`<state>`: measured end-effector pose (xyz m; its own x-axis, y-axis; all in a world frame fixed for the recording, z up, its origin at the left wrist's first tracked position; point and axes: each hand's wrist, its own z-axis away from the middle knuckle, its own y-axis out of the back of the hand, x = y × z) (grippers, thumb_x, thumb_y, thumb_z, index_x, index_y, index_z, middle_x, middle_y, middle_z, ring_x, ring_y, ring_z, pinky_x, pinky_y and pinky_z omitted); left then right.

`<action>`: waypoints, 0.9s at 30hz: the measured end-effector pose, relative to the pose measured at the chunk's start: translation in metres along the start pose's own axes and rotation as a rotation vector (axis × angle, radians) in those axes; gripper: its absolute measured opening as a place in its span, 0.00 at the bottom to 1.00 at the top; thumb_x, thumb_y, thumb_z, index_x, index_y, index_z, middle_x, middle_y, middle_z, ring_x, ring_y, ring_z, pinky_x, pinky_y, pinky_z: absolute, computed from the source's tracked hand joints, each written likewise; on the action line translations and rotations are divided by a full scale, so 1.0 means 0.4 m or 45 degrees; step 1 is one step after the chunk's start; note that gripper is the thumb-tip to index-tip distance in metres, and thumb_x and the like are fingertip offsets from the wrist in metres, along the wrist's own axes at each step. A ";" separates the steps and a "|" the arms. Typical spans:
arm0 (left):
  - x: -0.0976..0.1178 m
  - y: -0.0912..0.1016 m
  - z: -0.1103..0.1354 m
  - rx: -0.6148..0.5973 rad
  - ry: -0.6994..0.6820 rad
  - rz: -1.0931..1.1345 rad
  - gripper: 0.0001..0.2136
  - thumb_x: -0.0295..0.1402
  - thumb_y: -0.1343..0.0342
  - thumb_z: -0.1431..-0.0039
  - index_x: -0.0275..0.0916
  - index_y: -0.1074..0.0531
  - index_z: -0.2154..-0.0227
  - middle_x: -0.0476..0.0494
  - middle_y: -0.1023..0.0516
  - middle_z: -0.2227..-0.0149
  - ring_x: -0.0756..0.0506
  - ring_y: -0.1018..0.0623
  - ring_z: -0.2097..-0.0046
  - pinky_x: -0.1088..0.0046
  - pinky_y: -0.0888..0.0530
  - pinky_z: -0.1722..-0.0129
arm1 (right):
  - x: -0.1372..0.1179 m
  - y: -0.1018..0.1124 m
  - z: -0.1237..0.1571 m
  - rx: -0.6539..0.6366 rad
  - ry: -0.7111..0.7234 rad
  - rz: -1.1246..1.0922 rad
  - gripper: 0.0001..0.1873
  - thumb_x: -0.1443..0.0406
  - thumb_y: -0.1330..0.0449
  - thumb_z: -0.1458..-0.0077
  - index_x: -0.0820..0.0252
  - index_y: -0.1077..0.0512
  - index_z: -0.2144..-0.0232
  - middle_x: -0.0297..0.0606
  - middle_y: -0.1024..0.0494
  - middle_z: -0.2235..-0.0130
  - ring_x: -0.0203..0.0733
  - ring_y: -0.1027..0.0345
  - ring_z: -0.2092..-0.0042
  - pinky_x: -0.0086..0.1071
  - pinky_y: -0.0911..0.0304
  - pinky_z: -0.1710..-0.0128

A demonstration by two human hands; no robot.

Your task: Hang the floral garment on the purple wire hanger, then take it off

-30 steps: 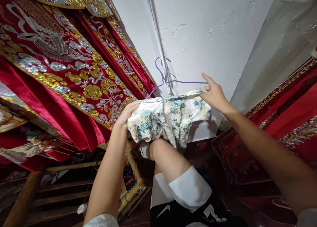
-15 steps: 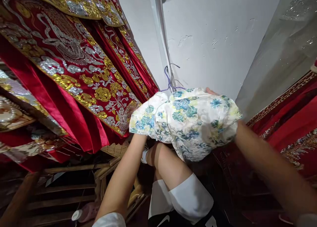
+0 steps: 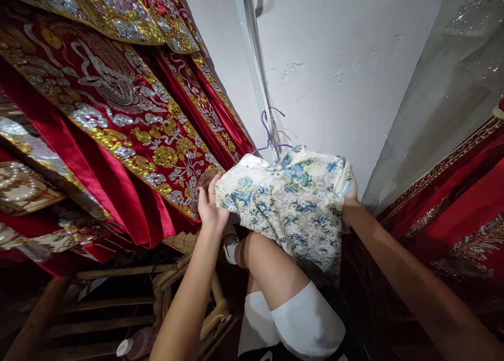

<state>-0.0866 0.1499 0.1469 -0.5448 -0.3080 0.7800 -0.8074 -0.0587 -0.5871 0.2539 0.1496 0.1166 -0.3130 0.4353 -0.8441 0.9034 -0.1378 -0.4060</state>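
A short-sleeved white shirt (image 3: 303, 203) with blue, green and yellow flowers is on a thin purple hanger (image 3: 262, 120). The hanger's hook is at a metal pole (image 3: 258, 62) on the wall. Beside the sleeve on the left is my left hand (image 3: 212, 206), its fingers spread and its inner side against the sleeve edge. At the cuff of the other sleeve my right hand (image 3: 350, 195) grips the bunched fabric, with most of its fingers hidden by the sleeve. The shirt's lower part hangs in front of my knees.
Red garments (image 3: 137, 104) with gold and silver embroidery hang on the left. More red beaded cloth (image 3: 464, 209) is on the right, below clear plastic sheeting (image 3: 429, 109). A wooden chair (image 3: 106, 303) and a pink bottle (image 3: 137, 344) are at lower left.
Both hands have come out from within the sleeves to the cuffs. The shirt's raised front and sleeve on the right have dropped, and the shirt hangs flatter.
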 end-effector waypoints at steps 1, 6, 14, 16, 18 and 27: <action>0.012 -0.003 0.008 -0.010 -0.010 -0.038 0.27 0.56 0.47 0.36 0.39 0.22 0.49 0.36 0.20 0.45 0.36 0.22 0.42 0.55 0.26 0.41 | 0.004 0.003 -0.017 0.060 -0.021 -0.084 0.31 0.40 0.51 0.34 0.57 0.22 0.58 0.44 0.18 0.55 0.51 0.25 0.47 0.45 0.28 0.47; 0.052 -0.024 0.017 -0.027 -0.084 -0.442 0.22 0.47 0.35 0.44 0.41 0.22 0.50 0.39 0.18 0.49 0.38 0.20 0.48 0.64 0.24 0.50 | -0.040 -0.013 -0.116 0.141 -0.017 -0.352 0.21 0.46 0.39 0.41 0.52 0.22 0.56 0.39 0.18 0.52 0.50 0.26 0.43 0.46 0.27 0.45; 0.095 -0.036 -0.008 -0.277 -0.480 -1.401 0.18 0.48 0.44 0.36 0.37 0.24 0.67 0.46 0.23 0.68 0.45 0.28 0.64 0.71 0.33 0.62 | -0.239 -0.199 -0.012 -0.619 0.042 -0.260 0.30 0.43 0.49 0.33 0.43 0.31 0.36 0.36 0.21 0.42 0.50 0.30 0.37 0.51 0.33 0.39; 0.061 -0.041 -0.001 -0.160 -0.524 -1.322 0.20 0.51 0.46 0.35 0.38 0.26 0.71 0.47 0.25 0.71 0.46 0.29 0.67 0.70 0.34 0.64 | -0.265 -0.219 0.077 -1.130 0.023 -0.073 0.30 0.43 0.46 0.34 0.46 0.30 0.36 0.38 0.23 0.40 0.52 0.30 0.37 0.48 0.33 0.38; 0.019 -0.048 0.009 -0.031 -0.504 -1.080 0.26 0.57 0.52 0.34 0.39 0.28 0.75 0.47 0.29 0.74 0.47 0.31 0.70 0.70 0.35 0.67 | -0.273 -0.217 0.142 -1.672 0.003 0.214 0.32 0.44 0.40 0.38 0.51 0.28 0.37 0.43 0.24 0.38 0.54 0.30 0.38 0.47 0.33 0.39; -0.036 -0.211 0.097 -0.213 0.256 0.111 0.25 0.56 0.54 0.32 0.39 0.26 0.71 0.49 0.32 0.79 0.50 0.31 0.77 0.71 0.27 0.67 | -0.066 -0.169 0.139 -1.034 0.911 1.277 0.54 0.70 0.37 0.48 0.52 0.56 0.25 0.47 0.51 0.25 0.64 0.51 0.27 0.62 0.49 0.31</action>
<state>-0.0016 0.1224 0.1768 -0.6347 -0.1095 0.7650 -0.7724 0.1225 -0.6232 0.1848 0.0980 0.1471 0.5182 0.8312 -0.2012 0.6389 -0.2199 0.7372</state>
